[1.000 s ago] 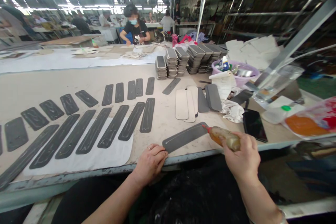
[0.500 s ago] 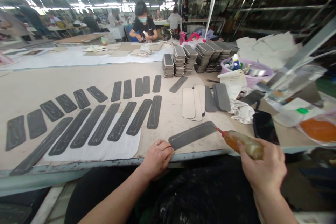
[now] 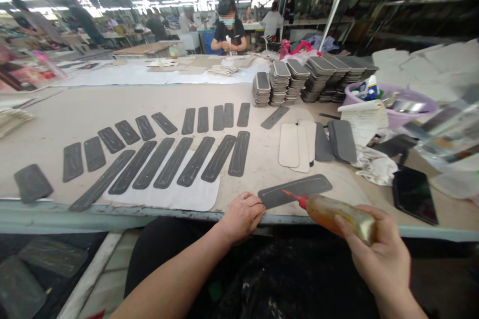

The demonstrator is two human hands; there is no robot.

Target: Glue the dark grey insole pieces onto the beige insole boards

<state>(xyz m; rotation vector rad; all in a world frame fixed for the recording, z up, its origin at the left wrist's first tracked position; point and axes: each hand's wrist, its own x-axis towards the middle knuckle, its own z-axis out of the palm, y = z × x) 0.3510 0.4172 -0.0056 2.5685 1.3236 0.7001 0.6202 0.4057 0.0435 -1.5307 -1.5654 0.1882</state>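
My right hand [image 3: 381, 249] is wrapped round a glue bottle [image 3: 333, 217], a soft squeeze bottle holding amber liquid. Its red nozzle points left, and the tip shows over the lower edge of a dark grey strip [image 3: 303, 188]; I cannot tell whether they touch. A thin wet line runs along the strip's upper side and bends round its right end. At the table's front edge my left hand [image 3: 243, 217], with a ring on one finger, holds the strip's left end under closed fingertips. Several dark strips [image 3: 172, 163] with shiny streaks lie to the left, some on a white sheet [image 3: 204, 194].
Pale and grey pieces [image 3: 289, 145] lie beyond the strip, near tall stacks of finished-looking pieces [image 3: 280, 82]. To the right are a crumpled cloth [image 3: 374, 165], a black phone [image 3: 413, 194] and a purple basin [image 3: 411, 115]. A masked person [image 3: 229, 35] works across the table.
The bottle's nozzle has moved left from the strip's right end to its lower edge. The wet line now curves round that end. My view has swung left.
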